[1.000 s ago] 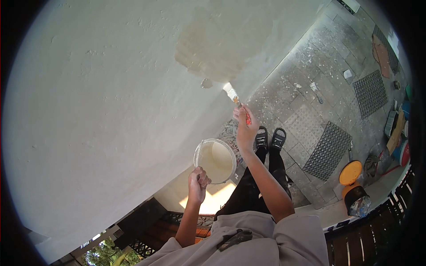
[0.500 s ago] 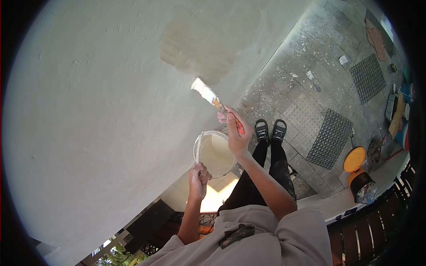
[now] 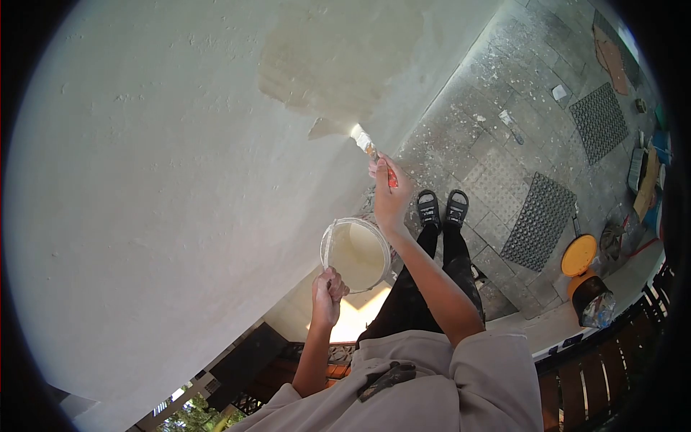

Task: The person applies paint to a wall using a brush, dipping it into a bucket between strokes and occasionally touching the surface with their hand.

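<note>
My right hand [image 3: 392, 191] is closed round the red handle of a paintbrush [image 3: 364, 142]. White paint coats the brush head, and its tip meets the pale wall [image 3: 180, 165]. Just left of the tip shows a fresh wet streak [image 3: 327, 128], below a larger darker damp patch [image 3: 324, 72]. With my left hand [image 3: 330, 288] I grip the wire handle of a paint bucket [image 3: 356, 255], which hangs beside the wall below my right hand. Cream-coloured paint lies inside the bucket, and its rim is smeared white.
Paint-spattered grey tiles [image 3: 497, 151] run along the wall to the right. On them lie dark textured mats [image 3: 538, 221], a scraper [image 3: 512, 127] and a yellow lid [image 3: 579, 255]. My feet in black sandals [image 3: 442, 209] stand near the wall. Containers and cardboard [image 3: 646, 183] line the far right.
The brush in my right hand has moved right across the wall, leaving a wet streak behind it. The bucket in my left hand has shifted slightly right and down in view.
</note>
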Tool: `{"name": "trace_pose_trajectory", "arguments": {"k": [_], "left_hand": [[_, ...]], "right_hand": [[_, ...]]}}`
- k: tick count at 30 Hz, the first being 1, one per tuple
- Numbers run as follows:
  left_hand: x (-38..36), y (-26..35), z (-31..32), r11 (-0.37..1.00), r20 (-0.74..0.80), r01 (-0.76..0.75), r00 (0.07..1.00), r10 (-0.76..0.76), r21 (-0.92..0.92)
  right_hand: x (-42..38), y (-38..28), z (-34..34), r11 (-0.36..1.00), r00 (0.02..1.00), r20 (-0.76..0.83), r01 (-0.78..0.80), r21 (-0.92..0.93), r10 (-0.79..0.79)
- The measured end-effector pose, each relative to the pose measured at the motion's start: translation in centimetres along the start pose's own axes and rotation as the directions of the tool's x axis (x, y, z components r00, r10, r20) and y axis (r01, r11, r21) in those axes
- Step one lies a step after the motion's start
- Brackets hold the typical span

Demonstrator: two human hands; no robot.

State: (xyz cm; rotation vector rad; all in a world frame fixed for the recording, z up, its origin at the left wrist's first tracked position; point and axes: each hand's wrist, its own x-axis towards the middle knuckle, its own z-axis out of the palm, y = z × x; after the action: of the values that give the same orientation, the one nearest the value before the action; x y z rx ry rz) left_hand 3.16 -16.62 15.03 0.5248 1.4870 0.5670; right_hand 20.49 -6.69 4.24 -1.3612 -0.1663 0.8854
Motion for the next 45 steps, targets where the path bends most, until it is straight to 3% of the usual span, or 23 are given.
{"name": "trace_pose_trajectory", "arguments": {"k": [8,11,14,17,20,23,29,32,35,41,44,45], "left_hand": [[0.4,0.0,0.1,1.0,-0.011,0.007,1.0,-0.007,-0.014],[0.2,0.2,0.5,1.0,-0.004,0.018,1.0,-0.018,-0.003],[0.1,0.3,0.6,1.0,0.0,0.004,1.0,-0.004,-0.005],[0.0,0.2,0.3,1.0,0.025,-0.005,1.0,0.005,0.008],[-0.1,0.1,0.4,1.0,0.035,-0.01,0.999,0.01,0.009],[-0.1,0.2,0.7,1.0,0.013,0.002,1.0,-0.002,0.021],[-0.3,-0.2,0.6,1.0,0.009,0.004,1.0,-0.004,0.004],[-0.4,-0.5,0.4,1.0,0.019,-0.003,1.0,0.003,0.01],[-0.3,-0.8,0.0,1.0,-0.003,0.012,1.0,-0.012,-0.001],[-0.1,-1.2,-0.3,1.0,-0.013,0.02,1.0,-0.02,-0.008],[-0.1,-0.9,-0.4,1.0,-0.025,0.025,0.999,-0.025,-0.001],[-0.1,-0.7,-0.6,1.0,-0.009,0.021,1.0,-0.021,-0.002]], "right_hand": [[-4.3,-6.8,1.3,0.976,0.971,0.105,0.211,0.05,-0.215],[-5.3,-9.8,0.8,0.951,0.926,0.219,0.305,0.05,-0.308],[-5.0,-10.2,0.6,0.939,0.912,0.229,0.318,0.133,-0.341],[-4.0,-7.4,0.3,0.947,0.927,0.209,0.282,0.156,-0.311],[-3.5,-4.6,0.1,0.963,0.973,0.134,0.153,0.22,-0.185],[-2.1,-2.5,-0.5,0.985,0.996,0.081,0.025,0.173,-0.04],[1.1,3.0,-1.3,0.996,0.995,0.021,-0.094,-0.007,0.094],[1.2,1.8,-0.5,0.998,0.998,0.025,-0.049,-0.033,0.05],[0.2,-0.6,0.5,0.995,0.999,0.01,-0.046,0.091,0.046],[-3.8,-6.3,0.6,0.969,0.982,0.142,0.091,0.228,-0.125],[-4.1,-7.3,0.1,0.952,0.937,0.177,0.285,0.116,-0.302],[-4.0,-7.0,0.2,0.954,0.944,0.163,0.265,0.138,-0.286]]}}
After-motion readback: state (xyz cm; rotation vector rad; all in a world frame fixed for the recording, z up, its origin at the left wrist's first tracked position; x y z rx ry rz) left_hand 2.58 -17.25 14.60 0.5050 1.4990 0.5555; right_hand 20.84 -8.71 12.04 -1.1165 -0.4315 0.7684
